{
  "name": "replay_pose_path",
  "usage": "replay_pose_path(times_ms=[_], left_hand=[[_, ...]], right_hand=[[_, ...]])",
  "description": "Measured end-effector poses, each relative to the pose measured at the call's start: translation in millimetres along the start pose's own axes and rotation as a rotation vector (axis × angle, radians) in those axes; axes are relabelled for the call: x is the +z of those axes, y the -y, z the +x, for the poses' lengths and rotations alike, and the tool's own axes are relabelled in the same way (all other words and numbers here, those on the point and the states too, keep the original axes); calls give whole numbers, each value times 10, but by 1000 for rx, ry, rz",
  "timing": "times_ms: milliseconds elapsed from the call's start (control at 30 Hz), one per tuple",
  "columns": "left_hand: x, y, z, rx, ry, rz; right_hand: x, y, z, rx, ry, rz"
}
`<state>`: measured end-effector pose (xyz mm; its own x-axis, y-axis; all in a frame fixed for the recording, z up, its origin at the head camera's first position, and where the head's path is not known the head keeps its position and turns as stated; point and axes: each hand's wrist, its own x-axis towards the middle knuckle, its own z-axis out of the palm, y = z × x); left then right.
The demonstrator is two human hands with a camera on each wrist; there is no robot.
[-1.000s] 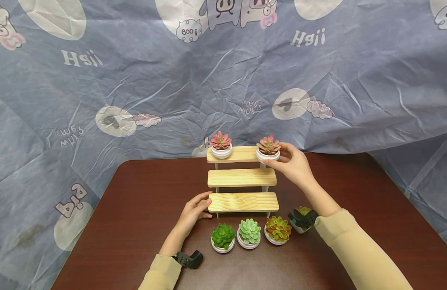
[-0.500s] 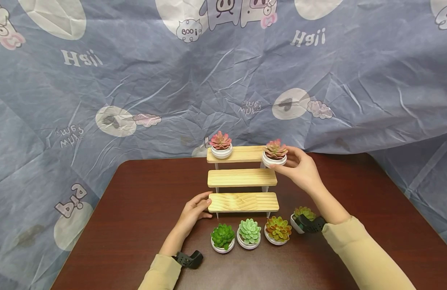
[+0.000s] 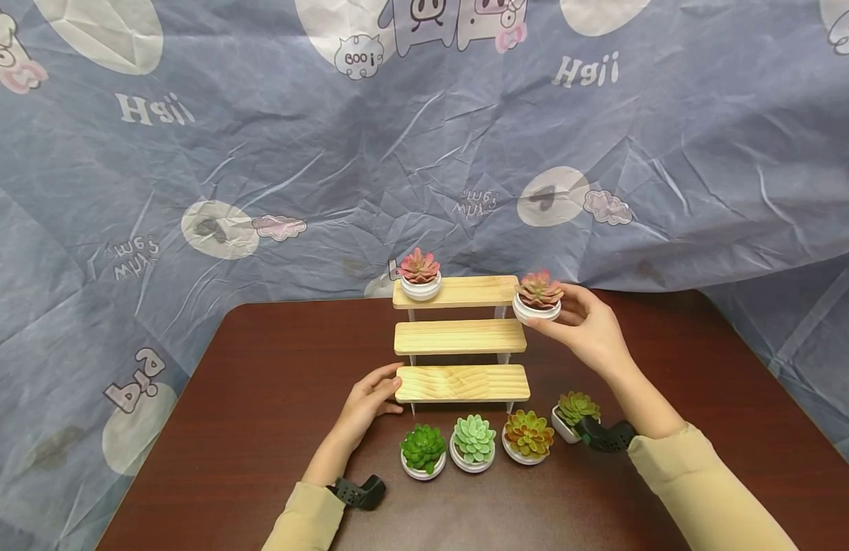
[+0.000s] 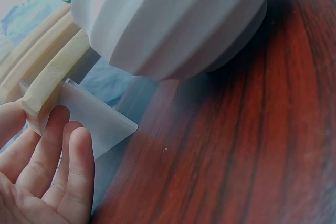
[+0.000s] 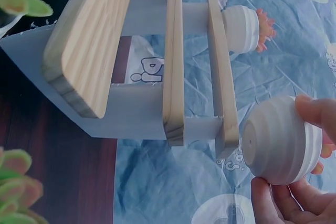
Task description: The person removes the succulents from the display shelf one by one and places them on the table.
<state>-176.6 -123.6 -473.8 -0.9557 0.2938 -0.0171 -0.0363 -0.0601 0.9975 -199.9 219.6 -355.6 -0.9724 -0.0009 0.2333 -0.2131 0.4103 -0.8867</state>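
My right hand (image 3: 598,335) grips a white pot with a pink succulent (image 3: 538,289), thumb and fingers around its sides. The right wrist view shows this ribbed pot (image 5: 281,142) just off the right end of the top plank, its base exposed. My left hand (image 3: 360,407) holds the left end of the three-tier wooden plant stand (image 3: 460,337) at its lowest plank. In the left wrist view its fingers (image 4: 79,166) curl at the plank's end, beside the translucent side panel. Another pink succulent (image 3: 420,269) stands on the top tier's left end.
In front of the stand are a dark green succulent (image 3: 423,450), a pale green one (image 3: 474,441), an orange-green one (image 3: 528,436) and another green one (image 3: 577,410) near my right wrist. A blue patterned cloth (image 3: 314,153) hangs behind the brown table (image 3: 279,367).
My right hand has moved the pink succulent pot rightward and slightly down, from over the top plank to beyond its right end. My left hand stays at the stand.
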Motion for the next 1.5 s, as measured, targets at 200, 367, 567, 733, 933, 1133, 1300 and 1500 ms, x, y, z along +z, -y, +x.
replay_pose_path(times_ms=[200, 367, 567, 733, 933, 1133, 1300, 1500], left_hand=[[2, -10, 4, 0, -8, -4], [-1, -2, 13, -2, -10, -1], [-2, -7, 19, -9, -12, 0], [-4, -7, 18, -10, -10, 0], [-5, -3, 17, -4, -8, -1], [-8, 11, 18, 7, -2, 10], [-5, 12, 16, -1, -6, 3], [2, 1, 8, -3, -7, -3]], right_hand=[[-36, -52, -31, -14, -11, -7], [-70, -88, -69, -14, -10, -10], [-98, -140, -110, -8, -10, -17], [-114, -188, -151, 3, -10, -22], [-124, -243, -196, 13, -16, -24], [-139, -304, -238, 28, -20, -34], [-156, -345, -275, 48, -14, -61], [-153, -398, -311, 56, -15, -60]])
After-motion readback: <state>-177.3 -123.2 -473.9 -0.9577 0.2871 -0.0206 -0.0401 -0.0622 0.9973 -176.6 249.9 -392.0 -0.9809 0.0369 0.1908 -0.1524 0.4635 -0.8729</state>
